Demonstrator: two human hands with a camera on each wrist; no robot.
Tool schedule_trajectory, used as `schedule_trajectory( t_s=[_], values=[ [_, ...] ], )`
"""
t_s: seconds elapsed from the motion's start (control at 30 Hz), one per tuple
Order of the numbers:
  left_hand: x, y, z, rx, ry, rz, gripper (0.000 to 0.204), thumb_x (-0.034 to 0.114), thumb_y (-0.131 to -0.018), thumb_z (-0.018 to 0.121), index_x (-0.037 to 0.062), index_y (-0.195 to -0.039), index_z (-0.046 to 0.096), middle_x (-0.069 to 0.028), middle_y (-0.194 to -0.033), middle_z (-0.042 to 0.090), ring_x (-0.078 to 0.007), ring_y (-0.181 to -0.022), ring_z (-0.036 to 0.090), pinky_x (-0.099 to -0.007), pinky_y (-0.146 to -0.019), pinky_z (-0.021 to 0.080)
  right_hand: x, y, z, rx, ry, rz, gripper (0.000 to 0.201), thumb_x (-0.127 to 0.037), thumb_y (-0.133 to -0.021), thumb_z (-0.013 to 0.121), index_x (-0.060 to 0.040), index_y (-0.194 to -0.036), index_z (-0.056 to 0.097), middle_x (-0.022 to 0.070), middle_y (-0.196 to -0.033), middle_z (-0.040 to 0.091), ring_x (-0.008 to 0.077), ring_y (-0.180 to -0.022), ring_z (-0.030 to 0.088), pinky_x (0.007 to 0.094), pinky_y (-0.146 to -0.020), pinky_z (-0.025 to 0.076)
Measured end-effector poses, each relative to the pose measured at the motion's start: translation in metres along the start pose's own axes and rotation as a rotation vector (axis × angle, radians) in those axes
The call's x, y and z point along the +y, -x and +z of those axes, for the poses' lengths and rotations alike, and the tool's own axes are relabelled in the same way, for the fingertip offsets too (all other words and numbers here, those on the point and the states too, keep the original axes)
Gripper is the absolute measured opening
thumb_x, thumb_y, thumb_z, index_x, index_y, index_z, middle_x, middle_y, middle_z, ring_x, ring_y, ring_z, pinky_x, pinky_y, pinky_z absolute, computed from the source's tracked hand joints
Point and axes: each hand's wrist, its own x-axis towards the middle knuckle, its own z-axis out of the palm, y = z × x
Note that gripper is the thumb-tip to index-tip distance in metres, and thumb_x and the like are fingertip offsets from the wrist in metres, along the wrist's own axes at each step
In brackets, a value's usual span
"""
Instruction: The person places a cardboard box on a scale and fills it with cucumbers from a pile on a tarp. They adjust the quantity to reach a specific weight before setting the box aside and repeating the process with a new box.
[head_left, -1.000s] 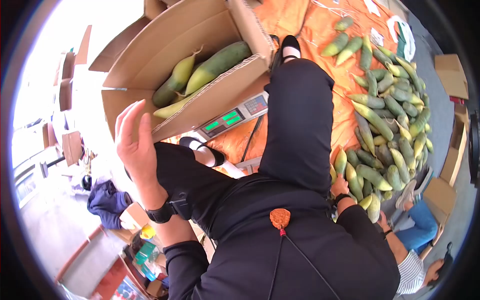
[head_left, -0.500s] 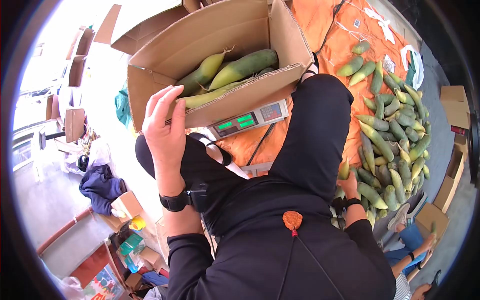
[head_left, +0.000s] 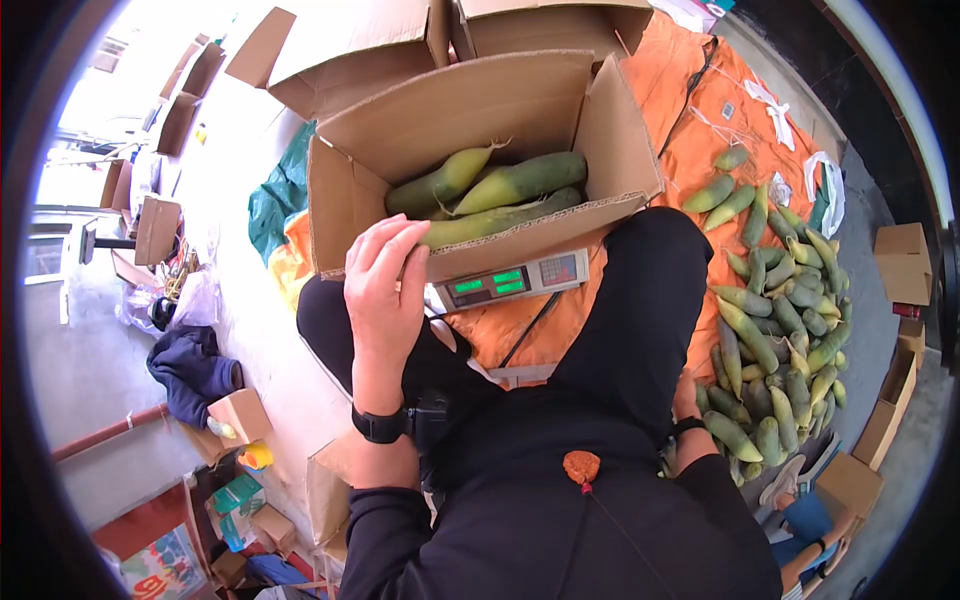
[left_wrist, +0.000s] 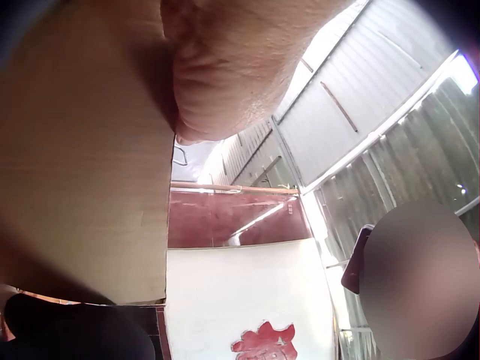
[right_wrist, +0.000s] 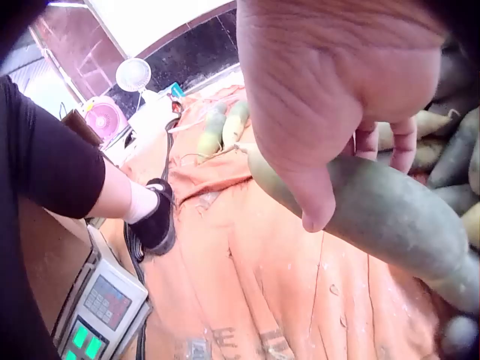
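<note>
Head view shows, at the far left, one dark blue garment (head_left: 190, 375) lying near cardboard pieces. Next comes the left hand (head_left: 386, 300), with one black band on its wrist; its fingers are slightly bent and rest at the near rim of one open carton (head_left: 480, 95), not clenched, and how firmly they press I cannot tell. Inside this carton at least three green radishes (head_left: 520, 182) lie side by side. Two more boxes (head_left: 365, 55) stand behind it. Under the carton is one scale (head_left: 535, 280), with three small green displays lit and one keypad at their right. Between the two dark trouser legs, and beyond the right one, spreads one orange sheet (head_left: 650, 110). Then comes the right hand (head_left: 685, 397), partly hidden by the leg; right wrist view shows it grasping one big green radish (right_wrist: 397, 210), the thumb on one side and at least two fingers on the other. This radish is over the orange sheet, beside the pile. Two smaller radishes (right_wrist: 213, 131) lie apart from it, and farther away are two fans, one pink (right_wrist: 104, 120) and one white (right_wrist: 133, 74). At the right of head view is one large pile (head_left: 785, 340), too crowded to count, and beyond it one other person's forearm (head_left: 838, 530) and at least three cardboard boxes (head_left: 902, 262).
</note>
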Motion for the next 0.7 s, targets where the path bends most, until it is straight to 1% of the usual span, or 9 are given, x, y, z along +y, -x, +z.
schedule_trajectory(
  t_s=[0.13,0.3,0.37,0.43,0.47,0.5,0.57,0.63,0.7],
  values=[
    [0.002,-0.002,-0.001,-0.017,-0.011,-0.009,0.017,0.002,-0.080,0.063,0.0018,-0.097,0.066,-0.0130,-0.097,0.065,-0.0301,-0.099,0.061,-0.0386,-0.088,0.046,-0.008,0.029,0.006,-0.050,-0.051,0.091,0.052,-0.011,-0.070,0.070,-0.0016,-0.117,0.049,0.0227,-0.104,0.063,0.0377,-0.100,0.062,0.0429,-0.085,0.049],
    [0.004,-0.001,0.004,-0.021,-0.054,-0.008,0.016,0.000,-0.082,0.060,0.0016,-0.097,0.066,-0.0135,-0.097,0.065,-0.0298,-0.097,0.062,-0.0382,-0.088,0.044,-0.002,0.041,-0.007,-0.012,-0.113,0.190,0.053,-0.005,-0.075,0.065,0.0021,-0.124,0.046,0.0241,-0.108,0.062,0.0378,-0.104,0.060,0.0408,-0.087,0.048],
    [0.005,0.000,0.006,-0.024,-0.074,-0.011,0.016,0.000,-0.083,0.059,0.0016,-0.097,0.066,-0.0135,-0.097,0.065,-0.0296,-0.096,0.062,-0.0382,-0.089,0.043,0.000,0.034,-0.009,0.028,-0.099,0.244,0.049,-0.007,-0.074,0.067,0.0023,-0.120,0.050,0.0237,-0.105,0.063,0.0357,-0.102,0.062,0.0391,-0.087,0.049],
    [0.006,0.001,0.006,-0.032,-0.081,-0.002,0.017,0.001,-0.083,0.058,0.0017,-0.098,0.066,-0.0136,-0.098,0.065,-0.0296,-0.096,0.061,-0.0381,-0.090,0.043,0.010,0.020,-0.003,0.000,-0.223,0.159,0.045,-0.010,-0.071,0.071,-0.0010,-0.112,0.055,0.0193,-0.097,0.063,0.0298,-0.083,0.065,0.0367,-0.069,0.053],
    [0.007,0.001,0.007,-0.035,-0.098,-0.012,0.017,0.001,-0.084,0.057,0.0018,-0.098,0.066,-0.0137,-0.098,0.065,-0.0297,-0.096,0.061,-0.0379,-0.090,0.043,-0.001,0.019,-0.012,-0.046,-0.271,0.218,0.042,-0.015,-0.072,0.070,0.0010,-0.109,0.059,0.0216,-0.096,0.066,0.0342,-0.098,0.063,0.0373,-0.085,0.050],
    [0.006,0.002,0.008,-0.031,-0.121,-0.002,0.018,0.001,-0.085,0.056,0.0019,-0.100,0.066,-0.0139,-0.098,0.065,-0.0297,-0.097,0.060,-0.0376,-0.090,0.042,-0.014,0.016,-0.019,-0.031,-0.290,0.238,0.042,-0.015,-0.072,0.070,0.0010,-0.109,0.059,0.0216,-0.096,0.066,0.0342,-0.098,0.063,0.0373,-0.085,0.050],
    [0.004,0.004,0.007,-0.061,-0.129,-0.018,0.018,0.003,-0.089,0.054,0.0034,-0.102,0.067,-0.0118,-0.102,0.066,-0.0277,-0.100,0.059,-0.0360,-0.091,0.043,-0.041,0.010,-0.038,-0.122,-0.440,0.278,0.039,-0.017,-0.074,0.069,0.0012,-0.108,0.062,0.0180,-0.085,0.068,0.0330,-0.088,0.066,0.0373,-0.077,0.052],
    [0.003,0.004,0.008,-0.066,-0.124,0.013,0.018,0.004,-0.090,0.053,0.0028,-0.101,0.066,-0.0114,-0.101,0.066,-0.0272,-0.099,0.059,-0.0360,-0.090,0.042,-0.011,-0.045,-0.001,0.016,-0.288,-0.051,0.036,-0.018,-0.077,0.066,0.0018,-0.107,0.063,0.0126,-0.075,0.067,0.0261,-0.071,0.066,0.0342,-0.064,0.052],
    [0.002,0.004,0.009,-0.056,-0.136,0.027,0.018,0.000,-0.085,0.056,0.0022,-0.100,0.066,-0.0129,-0.097,0.065,-0.0285,-0.094,0.060,-0.0370,-0.088,0.042,-0.054,-0.042,-0.045,-0.022,-0.625,-0.016,0.033,-0.015,-0.079,0.065,0.0014,-0.108,0.064,0.0084,-0.073,0.065,0.0160,-0.065,0.062,0.0294,-0.058,0.049]
  ],
)
